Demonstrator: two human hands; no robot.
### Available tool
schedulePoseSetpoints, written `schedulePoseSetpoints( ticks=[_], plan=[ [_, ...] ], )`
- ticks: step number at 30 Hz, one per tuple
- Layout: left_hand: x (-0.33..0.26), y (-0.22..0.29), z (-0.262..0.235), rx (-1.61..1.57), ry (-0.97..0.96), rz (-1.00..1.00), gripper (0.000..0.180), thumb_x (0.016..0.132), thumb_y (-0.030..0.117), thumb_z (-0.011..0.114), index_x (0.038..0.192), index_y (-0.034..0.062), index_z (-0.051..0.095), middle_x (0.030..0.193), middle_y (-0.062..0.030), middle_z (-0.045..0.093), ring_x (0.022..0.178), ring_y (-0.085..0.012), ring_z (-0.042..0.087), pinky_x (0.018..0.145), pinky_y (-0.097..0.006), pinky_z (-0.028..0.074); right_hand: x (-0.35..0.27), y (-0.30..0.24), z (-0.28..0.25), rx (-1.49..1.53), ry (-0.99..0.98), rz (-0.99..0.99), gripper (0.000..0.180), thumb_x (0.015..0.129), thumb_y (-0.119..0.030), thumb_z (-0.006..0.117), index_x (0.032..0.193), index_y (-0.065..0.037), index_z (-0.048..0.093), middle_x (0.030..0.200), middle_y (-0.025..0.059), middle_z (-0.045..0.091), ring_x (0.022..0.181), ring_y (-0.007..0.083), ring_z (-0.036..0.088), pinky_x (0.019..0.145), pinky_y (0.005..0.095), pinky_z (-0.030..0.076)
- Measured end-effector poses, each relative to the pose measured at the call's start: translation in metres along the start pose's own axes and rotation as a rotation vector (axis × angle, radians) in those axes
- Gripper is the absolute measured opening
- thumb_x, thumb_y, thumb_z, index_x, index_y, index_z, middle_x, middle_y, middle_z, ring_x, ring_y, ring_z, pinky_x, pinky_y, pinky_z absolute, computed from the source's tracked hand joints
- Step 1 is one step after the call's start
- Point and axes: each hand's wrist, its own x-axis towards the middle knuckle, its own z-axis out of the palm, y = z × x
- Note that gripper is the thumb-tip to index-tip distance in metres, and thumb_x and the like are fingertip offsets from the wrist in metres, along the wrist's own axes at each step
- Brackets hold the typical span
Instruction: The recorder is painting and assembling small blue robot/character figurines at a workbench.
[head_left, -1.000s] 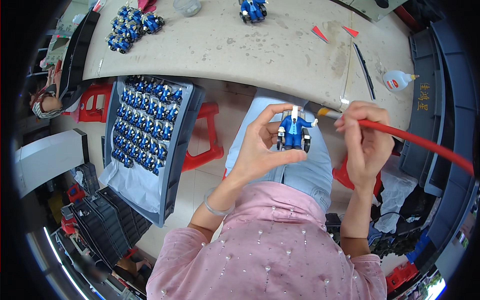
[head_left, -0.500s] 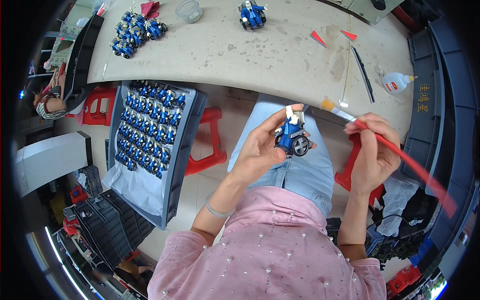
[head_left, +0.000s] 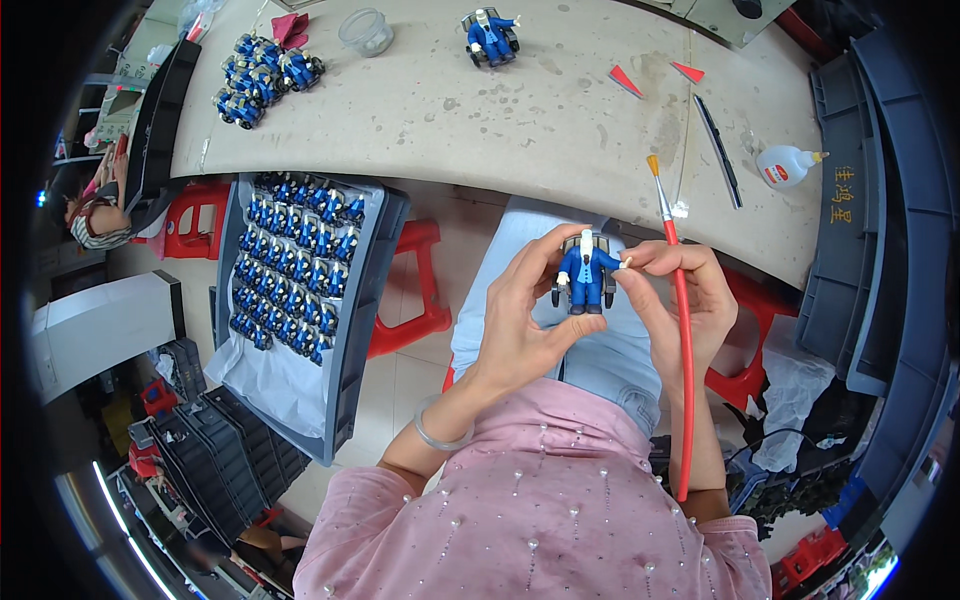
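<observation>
Over my lap, my left hand (head_left: pixel 520 312) is closed round a small toy figurine (head_left: pixel 586 272) in a blue suit, seated in a dark wheelchair. The figurine faces up, with one arm stretched out to the right. My right hand (head_left: pixel 692 298) holds a red-handled paintbrush (head_left: pixel 684 390) across its fingers, the yellowish bristles pointing away toward the table. Thumb and forefinger of that hand also pinch at the white hand of the figurine's outstretched arm.
A table (head_left: pixel 480 130) carries a cluster of similar figurines (head_left: pixel 262 78), a single figurine (head_left: pixel 490 38), a clear cup (head_left: pixel 366 34), red triangular pieces (head_left: pixel 626 80), a black pen (head_left: pixel 717 150) and a white bottle (head_left: pixel 788 166). Left stands a grey crate (head_left: pixel 350 370) with rows of figurines; red stools (head_left: pixel 412 290) are below.
My right hand has moved left to the figurine, and the brush has swung nearly upright. My left hand has turned the figurine from its side to face up.
</observation>
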Motion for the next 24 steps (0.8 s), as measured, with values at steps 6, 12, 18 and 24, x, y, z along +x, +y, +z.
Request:
schedulePoseSetpoints(
  ticks=[6, 12, 18, 24],
  plan=[
    [0.000, -0.002, -0.002, -0.084, 0.015, -0.030, 0.077, 0.063, 0.005, 0.083, 0.132, 0.0044, 0.048, 0.110, -0.0094, 0.057, 0.100, -0.0189, 0.059, 0.088, -0.032, 0.050, 0.002, 0.000, 0.003, 0.041, -0.005, 0.003, 0.025, 0.073, 0.017, 0.069, 0.090, 0.004, 0.057, 0.092, 0.0163, 0.066, 0.089, 0.0196, 0.065, 0.080, 0.0305, 0.053],
    [0.003, -0.009, -0.004, -0.194, -0.053, 0.045, 0.082, 0.068, 0.007, 0.084, 0.135, 0.0007, 0.039, 0.122, -0.0107, 0.050, 0.111, -0.0158, 0.051, 0.092, -0.028, 0.045, 0.000, 0.002, 0.000, 0.040, -0.055, -0.088, 0.025, 0.072, 0.016, 0.071, 0.089, 0.003, 0.057, 0.092, 0.0168, 0.066, 0.090, 0.0213, 0.065, 0.084, 0.0343, 0.051],
    [0.002, -0.013, 0.002, -0.502, -0.002, 0.007, 0.073, 0.075, -0.003, 0.074, 0.137, 0.0006, 0.036, 0.128, -0.0107, 0.044, 0.113, -0.0175, 0.052, 0.096, -0.031, 0.044, -0.003, 0.003, 0.004, 0.112, -0.086, -0.192, 0.024, 0.072, 0.015, 0.071, 0.088, 0.003, 0.058, 0.091, 0.0163, 0.066, 0.092, 0.0235, 0.063, 0.082, 0.0349, 0.051],
    [0.000, -0.011, -0.004, -0.630, -0.058, -0.157, 0.057, 0.087, 0.005, 0.062, 0.137, -0.0031, 0.036, 0.139, -0.0208, 0.041, 0.121, -0.0246, 0.050, 0.101, -0.038, 0.044, -0.008, -0.003, 0.005, 0.207, -0.110, 0.041, 0.010, 0.086, 0.007, 0.062, 0.095, 0.004, 0.061, 0.092, 0.0163, 0.068, 0.089, 0.0203, 0.065, 0.080, 0.0315, 0.052]
  ],
)
